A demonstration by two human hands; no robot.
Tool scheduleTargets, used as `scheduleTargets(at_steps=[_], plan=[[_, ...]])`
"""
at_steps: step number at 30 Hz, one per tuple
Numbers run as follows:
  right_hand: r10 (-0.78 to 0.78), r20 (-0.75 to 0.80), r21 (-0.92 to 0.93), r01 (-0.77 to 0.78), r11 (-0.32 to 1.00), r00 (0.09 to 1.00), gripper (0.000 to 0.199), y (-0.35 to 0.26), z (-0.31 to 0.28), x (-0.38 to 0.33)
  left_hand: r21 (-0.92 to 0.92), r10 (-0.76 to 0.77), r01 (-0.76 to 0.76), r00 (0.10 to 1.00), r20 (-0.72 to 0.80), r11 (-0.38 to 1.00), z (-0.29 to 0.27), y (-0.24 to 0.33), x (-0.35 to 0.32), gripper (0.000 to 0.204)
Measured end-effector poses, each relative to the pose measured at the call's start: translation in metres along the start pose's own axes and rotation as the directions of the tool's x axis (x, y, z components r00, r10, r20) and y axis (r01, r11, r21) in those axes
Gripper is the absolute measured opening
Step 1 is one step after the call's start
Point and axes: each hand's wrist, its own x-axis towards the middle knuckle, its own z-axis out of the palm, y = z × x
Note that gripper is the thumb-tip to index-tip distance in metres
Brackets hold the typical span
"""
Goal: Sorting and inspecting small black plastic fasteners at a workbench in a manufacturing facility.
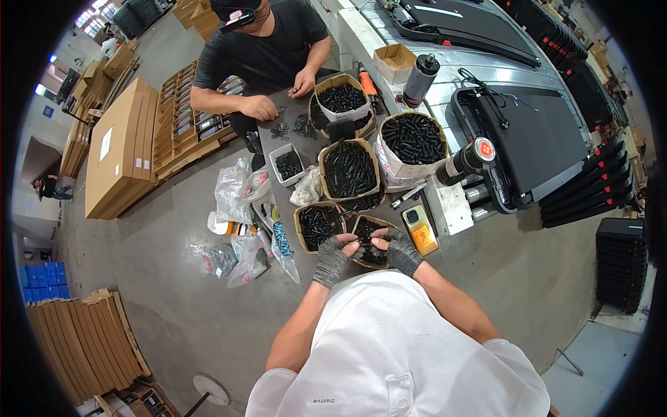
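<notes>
My left hand (335,258) and my right hand (400,251) both wear grey fingerless gloves. They face each other over a small cardboard box (375,260) of small dark parts. The fingertips of each hand are pinched together, a little apart from the other hand's. Whatever they hold is too small to make out. Just left of my left hand stands a box of black screws (319,226). Beyond it are a larger box of black bolts (349,169) and a white bag of black bolts (415,139). A phone (421,231) lies right of my right hand.
Across the table a co-worker (260,62) handles small parts. A white tray (287,165) and another bolt box (341,97) stand on the table. Plastic bags (236,191) are at its left. Dark cylinders (421,80) and black machine bases (528,139) are at right.
</notes>
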Motion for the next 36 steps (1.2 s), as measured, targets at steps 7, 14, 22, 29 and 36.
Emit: scheduleTargets(at_steps=[7,14,22,29,36], plan=[[-0.025,-0.006,-0.039,0.025,0.999,1.0,0.025,0.006,0.0,0.004,0.052,0.037,-0.037,0.999,-0.004,0.998,0.005,0.004,0.001,0.025],[0.103,0.023,0.309,-0.105,0.945,0.994,0.024,-0.004,0.008,-0.002,0.093,0.092,-0.09,0.996,-0.013,0.992,0.009,0.005,0.003,0.023],[0.196,0.093,0.426,-0.217,0.878,0.976,0.025,-0.023,0.019,-0.012,0.349,0.338,-0.283,0.935,-0.105,0.893,0.017,0.002,0.005,0.018],[0.117,0.109,0.405,-0.152,0.902,0.987,0.033,-0.019,0.022,-0.011,0.477,0.501,-0.4,0.86,-0.101,0.782,0.02,0.008,0.004,0.014],[0.081,0.021,0.22,-0.084,0.972,0.996,0.032,-0.009,0.021,0.002,0.486,0.535,-0.434,0.84,-0.086,0.759,0.021,0.005,0.007,0.016]])
